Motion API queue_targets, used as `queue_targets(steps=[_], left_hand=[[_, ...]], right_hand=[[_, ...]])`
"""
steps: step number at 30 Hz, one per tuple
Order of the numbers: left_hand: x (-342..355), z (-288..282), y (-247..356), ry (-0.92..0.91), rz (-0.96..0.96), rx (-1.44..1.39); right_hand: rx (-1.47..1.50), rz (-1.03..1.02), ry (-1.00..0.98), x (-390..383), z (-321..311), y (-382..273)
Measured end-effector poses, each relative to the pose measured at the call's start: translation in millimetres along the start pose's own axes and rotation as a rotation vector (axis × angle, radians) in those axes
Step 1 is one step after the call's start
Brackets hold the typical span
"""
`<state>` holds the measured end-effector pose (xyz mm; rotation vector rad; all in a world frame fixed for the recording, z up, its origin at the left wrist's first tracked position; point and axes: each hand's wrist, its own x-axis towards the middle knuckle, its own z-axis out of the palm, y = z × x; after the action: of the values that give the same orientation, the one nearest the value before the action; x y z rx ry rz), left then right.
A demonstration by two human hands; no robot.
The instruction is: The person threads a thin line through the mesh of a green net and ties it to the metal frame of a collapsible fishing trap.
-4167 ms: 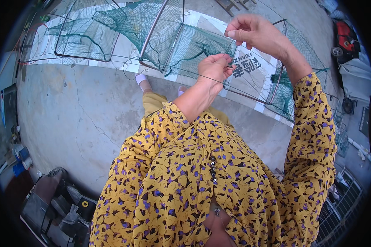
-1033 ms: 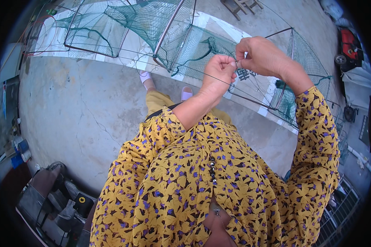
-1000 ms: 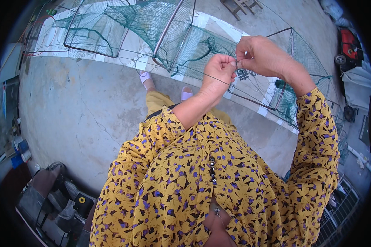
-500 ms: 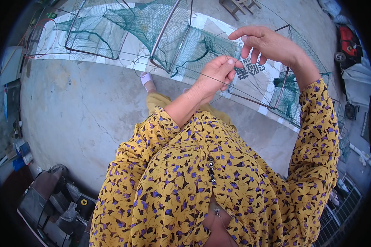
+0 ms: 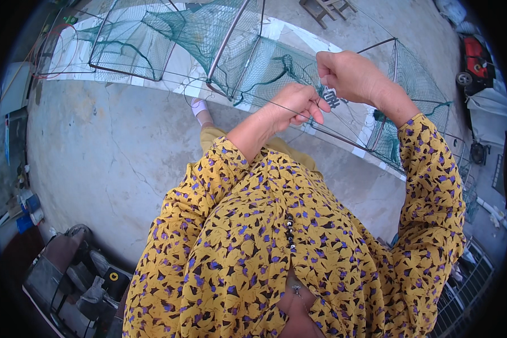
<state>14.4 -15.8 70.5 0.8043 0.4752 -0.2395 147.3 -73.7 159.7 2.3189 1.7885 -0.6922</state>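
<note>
- The green net (image 5: 265,65) stretches across the upper part of my view, standing over a pale sheet (image 5: 298,35); stiff metal frames (image 5: 226,42) hold its mesh open in sections.
- My left hand (image 5: 299,105) is at the near side of the net, fingers bent and the forefinger pointing out to the right. I cannot tell whether this grip pinches a strand.
- My right hand (image 5: 355,76) is just beyond it, to the right, its fingers curled in. Their tips are turned away, so I cannot tell what, if anything, that grip holds.
- A dark cord (image 5: 292,110) runs slantwise across my left hand, along the net's near side.
- The mesh looks light, soft and limp, likely to sag and snag on a fingertip; the cord seems thin and flexible, best pinched between thumb and forefinger.
- For shifting a whole section, the rods look the surest hold: hard, straight and perhaps slippery, while the mesh would just give.
- In the way: crossing cords, and a thin wire loop (image 5: 185,93) beside my slippered foot (image 5: 200,109), which could catch. My own hands hide the mesh behind them.
- Farther out, a wooden stool (image 5: 315,14) stands on the concrete floor (image 5: 96,146) beyond the net, and a red wheeled machine (image 5: 474,59) sits at far right.
</note>
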Motion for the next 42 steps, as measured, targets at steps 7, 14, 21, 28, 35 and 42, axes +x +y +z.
queue_targets(steps=[7,14,21,28,35,42], left_hand=[[6.9,-2.8,10.1,-0.074,0.076,0.029],[1.4,6.4,-4.0,-0.035,0.162,0.168],[-2.0,4.3,-15.0,0.076,0.125,0.068],[6.7,10.7,-19.7,0.269,0.183,-0.206],[19.8,18.8,-14.8,0.533,0.417,-0.174],[30.1,19.0,-16.1,0.478,0.479,-0.15]], right_hand=[[0.016,0.087,-0.036,4.9,-21.8,-6.2],[0.36,0.129,-0.321,1.1,-6.5,12.6],[0.238,0.062,-0.457,8.5,-4.4,13.3],[0.046,0.024,-0.345,-0.6,-9.3,2.6],[0.128,0.036,-0.202,1.2,-8.0,-0.4],[0.114,0.093,-0.111,2.0,-9.0,2.1]])
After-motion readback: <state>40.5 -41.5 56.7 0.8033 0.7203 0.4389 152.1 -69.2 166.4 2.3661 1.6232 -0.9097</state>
